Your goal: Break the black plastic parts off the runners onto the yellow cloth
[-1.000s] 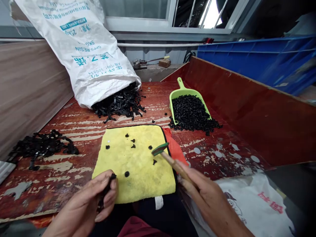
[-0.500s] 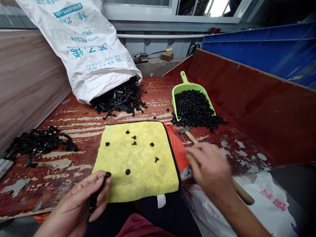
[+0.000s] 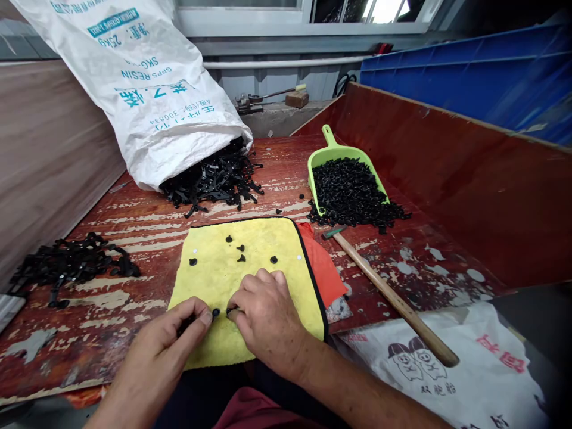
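Note:
A yellow cloth (image 3: 268,238) lies on the worn red table with several small black plastic parts (image 3: 241,258) scattered on it. My left hand (image 3: 172,339) rests at the cloth's near left edge, its fingers pinched on a black plastic strip (image 3: 187,323). My right hand (image 3: 266,316) lies on the cloth beside it, fingers curled and pinching a small black part (image 3: 231,311) near the strip's tip. A wooden-handled hammer (image 3: 388,295) lies on the table to the right, free of both hands.
A white resin sack (image 3: 147,89) spills black strips (image 3: 210,182) at the back. A green scoop (image 3: 333,156) holds small black pieces. More black strips (image 3: 71,262) lie at the left. A red wooden wall (image 3: 447,173) bounds the right; a printed bag (image 3: 447,369) lies near right.
My right hand laid the hammer down on the table to the right, then moved left onto the cloth and pinched a small part. My left hand shifted right with the strip.

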Demonstrator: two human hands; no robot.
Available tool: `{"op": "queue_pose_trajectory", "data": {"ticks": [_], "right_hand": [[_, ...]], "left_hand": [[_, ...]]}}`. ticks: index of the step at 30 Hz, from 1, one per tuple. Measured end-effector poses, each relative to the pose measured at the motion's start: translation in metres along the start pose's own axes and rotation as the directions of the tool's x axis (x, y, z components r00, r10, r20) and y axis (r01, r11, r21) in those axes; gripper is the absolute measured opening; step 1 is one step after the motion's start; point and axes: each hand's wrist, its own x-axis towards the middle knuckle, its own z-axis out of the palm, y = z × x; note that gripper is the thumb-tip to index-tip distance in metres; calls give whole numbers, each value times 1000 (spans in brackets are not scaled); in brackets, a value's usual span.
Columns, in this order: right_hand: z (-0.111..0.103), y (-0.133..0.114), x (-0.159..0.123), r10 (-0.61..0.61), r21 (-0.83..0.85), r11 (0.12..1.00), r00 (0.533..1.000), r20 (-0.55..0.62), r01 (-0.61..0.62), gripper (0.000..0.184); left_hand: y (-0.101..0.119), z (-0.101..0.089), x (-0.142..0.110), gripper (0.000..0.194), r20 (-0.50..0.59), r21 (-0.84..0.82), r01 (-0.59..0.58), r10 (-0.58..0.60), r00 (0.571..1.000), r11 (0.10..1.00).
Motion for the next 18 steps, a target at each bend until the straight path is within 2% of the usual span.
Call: {"op": "queue_pose_trajectory", "data": {"ticks": [3, 5, 8, 10, 12, 14, 16, 18], "right_hand": [[3, 1, -1, 17, 29, 999, 1000, -18, -16, 4], [5, 2, -2, 23, 51, 998, 999, -31, -21, 4], [6, 3, -4, 25, 86, 996, 999, -48, -21, 5], [5, 4, -4, 24, 100, 995, 998, -54, -18, 5], [5, 5, -4, 20, 104, 994, 998, -60, -14, 3], [5, 6, -4, 5, 113, 994, 997, -76, 4, 1], [6, 7, -4, -11, 132, 991, 993, -118, 27, 3], [7, 8, -5, -31, 152, 987, 985, -172, 58, 3]], "left_hand": [[-3, 4, 4, 33, -5, 147, -72, 73, 997, 986], [-4, 7, 7, 34, -18, 181, -103, 108, 994, 978], [-5, 11, 10, 32, -52, 156, -118, 127, 991, 981], [-6, 12, 11, 30, -53, 78, -104, 108, 993, 992], [-6, 11, 9, 29, -33, -53, -25, 23, 999, 998], [-5, 8, 4, 26, -24, -238, 132, -141, 990, 962], [-2, 3, -1, 26, 20, -442, 276, -298, 954, 853], [2, -2, -6, 24, 139, -591, 352, -338, 931, 726]]}}
